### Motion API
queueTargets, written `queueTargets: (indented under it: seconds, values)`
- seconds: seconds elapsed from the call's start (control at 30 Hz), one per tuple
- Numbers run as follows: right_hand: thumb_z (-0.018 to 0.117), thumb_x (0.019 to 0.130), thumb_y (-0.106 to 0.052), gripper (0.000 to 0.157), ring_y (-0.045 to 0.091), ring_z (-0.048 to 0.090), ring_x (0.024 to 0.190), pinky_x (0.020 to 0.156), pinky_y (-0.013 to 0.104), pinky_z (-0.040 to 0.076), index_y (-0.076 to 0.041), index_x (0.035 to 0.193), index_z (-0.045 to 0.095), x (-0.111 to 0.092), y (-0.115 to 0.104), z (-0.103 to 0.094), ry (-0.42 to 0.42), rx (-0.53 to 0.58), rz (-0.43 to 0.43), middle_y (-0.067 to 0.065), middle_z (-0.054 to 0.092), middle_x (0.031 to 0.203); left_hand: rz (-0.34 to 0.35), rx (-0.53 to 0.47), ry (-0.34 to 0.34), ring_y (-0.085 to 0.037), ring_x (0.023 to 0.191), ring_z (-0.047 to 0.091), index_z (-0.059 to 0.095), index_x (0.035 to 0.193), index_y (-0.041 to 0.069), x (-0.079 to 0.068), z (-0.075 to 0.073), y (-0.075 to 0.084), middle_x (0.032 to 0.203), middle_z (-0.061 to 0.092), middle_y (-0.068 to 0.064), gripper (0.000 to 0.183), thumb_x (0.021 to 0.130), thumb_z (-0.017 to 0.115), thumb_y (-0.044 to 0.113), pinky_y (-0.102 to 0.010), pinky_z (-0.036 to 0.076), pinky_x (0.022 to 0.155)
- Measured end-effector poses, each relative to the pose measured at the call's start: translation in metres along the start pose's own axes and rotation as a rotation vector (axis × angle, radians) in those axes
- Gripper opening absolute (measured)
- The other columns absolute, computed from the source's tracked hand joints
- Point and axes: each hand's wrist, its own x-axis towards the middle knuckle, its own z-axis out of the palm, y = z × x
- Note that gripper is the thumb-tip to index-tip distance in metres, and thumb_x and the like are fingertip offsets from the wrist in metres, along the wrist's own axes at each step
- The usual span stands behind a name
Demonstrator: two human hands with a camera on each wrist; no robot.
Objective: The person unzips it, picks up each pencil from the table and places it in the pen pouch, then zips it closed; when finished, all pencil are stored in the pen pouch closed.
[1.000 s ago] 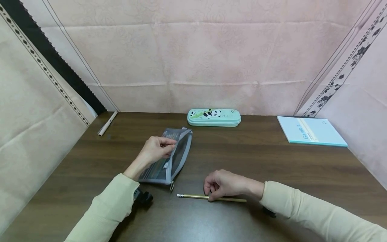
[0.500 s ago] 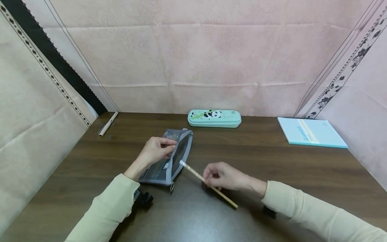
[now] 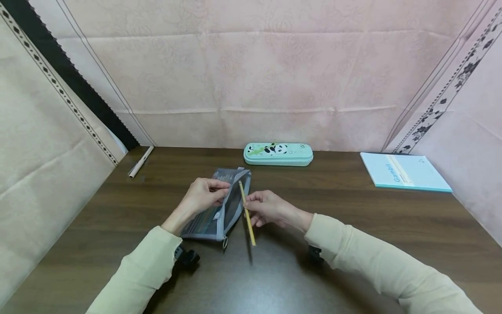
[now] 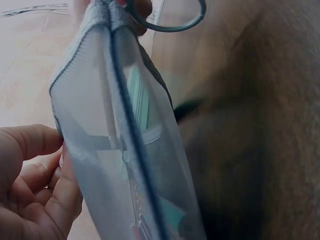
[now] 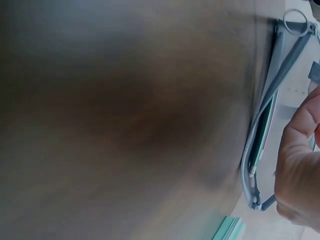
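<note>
A grey see-through mesh zip pouch (image 3: pixel 204 224) lies on the table with its zipped side parted. My left hand (image 3: pixel 200 195) pinches the near lip of that opening; in the left wrist view the left hand (image 4: pixel 37 185) has thumb and fingers at the mesh wall. Slim items show through the pouch (image 4: pixel 90 185). Just right of the opening, my right hand (image 3: pixel 269 209) holds a yellowish pencil (image 3: pixel 249 229) between thumb and fingers, tilted, with its far end over the mouth. The right wrist view shows the right hand (image 5: pixel 300 165) beside the pouch (image 5: pixel 280 75); its fingertips are cut off.
A mint pencil case (image 3: pixel 278 155) with a panda print stands at the table's back edge. A light blue notebook (image 3: pixel 408 172) lies at the back right. At the back left is a white pen (image 3: pixel 140 162). A metal ring (image 3: pixel 225 242) hangs from the pouch's zip.
My right hand has lifted the pencil off the table and carried it left and away from me to the pouch, turning it lengthwise. The left hand has stayed at the pouch's lip.
</note>
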Motion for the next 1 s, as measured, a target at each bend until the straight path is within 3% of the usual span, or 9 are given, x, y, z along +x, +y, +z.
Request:
queueTargets:
  seconds: [0.5, 1.0]
  values:
    - [0.050, 0.098, -0.013, 0.024, 0.010, 0.064, 0.057, 0.054, 0.019, 0.055, 0.005, 0.114, 0.053, 0.035, -0.013, 0.008, 0.073, 0.069, 0.010, 0.007, 0.060, 0.078, -0.003, -0.021, -0.008, -0.016, 0.073, 0.067, 0.066, 0.114, 0.000, -0.001, 0.000, 0.002, 0.104, 0.066, -0.018, 0.025, 0.092, 0.060, 0.011, -0.031, 0.059, 0.070]
    - [0.049, 0.097, -0.004, 0.029, 0.012, 0.065, 0.060, 0.060, 0.022, 0.057, 0.008, 0.122, 0.046, 0.030, -0.013, 0.014, 0.077, 0.086, 0.004, 0.011, 0.065, 0.079, 0.009, -0.036, -0.023, -0.015, 0.074, 0.067, 0.066, 0.115, -0.001, 0.000, 0.000, 0.003, 0.105, 0.066, -0.018, 0.026, 0.092, 0.059, 0.011, -0.031, 0.059, 0.070]
